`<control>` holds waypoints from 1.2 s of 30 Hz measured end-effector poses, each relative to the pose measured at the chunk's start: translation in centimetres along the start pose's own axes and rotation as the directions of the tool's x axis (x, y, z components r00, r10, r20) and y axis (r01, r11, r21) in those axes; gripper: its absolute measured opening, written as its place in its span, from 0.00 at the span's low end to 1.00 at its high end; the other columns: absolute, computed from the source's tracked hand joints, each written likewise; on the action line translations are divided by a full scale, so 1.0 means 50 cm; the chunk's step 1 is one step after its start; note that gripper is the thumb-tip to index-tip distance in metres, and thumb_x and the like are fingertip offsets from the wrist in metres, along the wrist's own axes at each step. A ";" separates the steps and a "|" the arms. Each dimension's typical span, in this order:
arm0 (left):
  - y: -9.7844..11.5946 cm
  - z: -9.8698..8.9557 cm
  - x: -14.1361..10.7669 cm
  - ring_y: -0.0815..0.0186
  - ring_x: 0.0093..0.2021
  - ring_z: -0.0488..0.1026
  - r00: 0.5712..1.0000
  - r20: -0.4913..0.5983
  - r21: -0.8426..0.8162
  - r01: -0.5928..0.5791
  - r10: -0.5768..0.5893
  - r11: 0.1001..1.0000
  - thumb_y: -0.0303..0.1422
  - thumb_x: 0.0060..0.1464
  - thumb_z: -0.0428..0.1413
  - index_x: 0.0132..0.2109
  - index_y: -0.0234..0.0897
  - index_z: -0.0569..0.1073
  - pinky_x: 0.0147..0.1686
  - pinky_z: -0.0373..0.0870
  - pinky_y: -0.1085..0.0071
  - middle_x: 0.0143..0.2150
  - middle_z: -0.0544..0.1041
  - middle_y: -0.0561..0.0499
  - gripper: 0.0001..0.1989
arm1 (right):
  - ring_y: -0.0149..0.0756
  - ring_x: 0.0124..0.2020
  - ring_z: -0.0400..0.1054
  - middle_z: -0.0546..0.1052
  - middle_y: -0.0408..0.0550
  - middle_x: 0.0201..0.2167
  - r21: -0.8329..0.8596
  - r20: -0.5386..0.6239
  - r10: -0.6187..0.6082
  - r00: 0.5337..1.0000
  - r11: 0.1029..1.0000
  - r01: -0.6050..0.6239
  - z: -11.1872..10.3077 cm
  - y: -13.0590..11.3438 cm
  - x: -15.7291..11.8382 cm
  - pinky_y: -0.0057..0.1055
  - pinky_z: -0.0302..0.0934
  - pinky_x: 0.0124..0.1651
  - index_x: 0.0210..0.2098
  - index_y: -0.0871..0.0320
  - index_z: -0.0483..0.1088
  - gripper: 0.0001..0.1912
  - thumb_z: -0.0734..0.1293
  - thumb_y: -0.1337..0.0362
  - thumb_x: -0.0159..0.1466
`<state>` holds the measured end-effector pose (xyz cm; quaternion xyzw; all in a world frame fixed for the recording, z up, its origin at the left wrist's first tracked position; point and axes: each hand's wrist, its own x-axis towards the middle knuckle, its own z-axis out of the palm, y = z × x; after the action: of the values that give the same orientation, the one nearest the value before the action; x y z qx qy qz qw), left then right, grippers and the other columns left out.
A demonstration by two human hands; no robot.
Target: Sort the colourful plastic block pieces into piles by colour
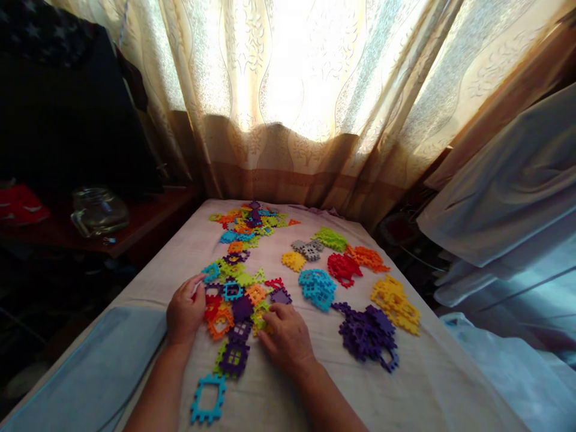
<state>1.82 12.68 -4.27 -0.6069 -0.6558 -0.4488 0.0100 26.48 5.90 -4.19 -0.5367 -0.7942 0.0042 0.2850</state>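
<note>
A long mixed pile of colourful interlocking plastic tiles runs down the middle of the bed-like covered table. My left hand rests at the pile's left edge, fingers curled beside a red tile; whether it grips anything is hidden. At the pile's right edge, my right hand has its thumb and fingers on a yellow-green tile. Between the hands lie a solid purple tile and an orange frame tile. Nearer to me are a purple window tile and a separate blue square frame.
Sorted piles lie to the right: purple, light blue, red, yellow, green, orange and grey. A blue folded cloth covers the left front. Curtains hang behind.
</note>
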 end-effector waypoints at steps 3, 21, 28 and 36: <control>-0.020 0.000 -0.002 0.60 0.46 0.77 0.997 -0.069 0.019 0.036 -0.035 0.999 0.35 0.58 0.48 0.45 0.46 0.75 0.46 0.72 0.65 0.46 0.80 0.52 0.13 | 0.40 0.41 0.69 0.76 0.48 0.41 -0.032 0.021 -0.011 1.000 0.999 0.012 0.006 -0.001 0.001 0.35 0.65 0.43 0.32 0.53 0.73 0.03 0.71 0.65 0.56; -0.016 0.012 -0.004 0.59 0.47 0.76 1.000 0.012 -0.026 0.012 -0.011 1.000 0.34 0.58 0.47 0.46 0.41 0.75 0.51 0.71 0.63 0.47 0.80 0.48 0.14 | 0.35 0.34 0.69 0.74 0.48 0.32 0.286 -0.198 0.192 0.961 0.949 -0.130 -0.036 0.036 -0.002 0.28 0.62 0.38 0.34 0.56 0.68 0.11 0.56 0.65 0.68; 0.097 0.042 -0.041 0.59 0.58 0.69 0.865 0.226 -0.186 -0.413 0.447 0.892 0.38 0.60 0.50 0.55 0.41 0.71 0.61 0.60 0.54 0.55 0.76 0.47 0.17 | 0.35 0.32 0.68 0.73 0.46 0.28 0.335 -0.133 0.288 0.948 0.914 -0.230 -0.027 0.047 0.014 0.28 0.58 0.36 0.32 0.56 0.67 0.16 0.53 0.60 0.68; 0.110 0.080 -0.088 0.57 0.54 0.73 0.759 0.473 -0.212 -0.395 0.448 0.894 0.38 0.61 0.52 0.48 0.47 0.76 0.62 0.55 0.44 0.47 0.81 0.51 0.12 | 0.32 0.26 0.65 0.70 0.42 0.22 0.469 -0.045 0.401 0.915 0.817 -0.335 -0.034 0.060 0.045 0.26 0.54 0.30 0.27 0.55 0.66 0.19 0.54 0.54 0.67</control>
<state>9.54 10.82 -5.94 -0.8351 -0.4580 -0.2901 -0.0934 29.23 8.57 -2.72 -0.5981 -0.6298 0.2056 0.4510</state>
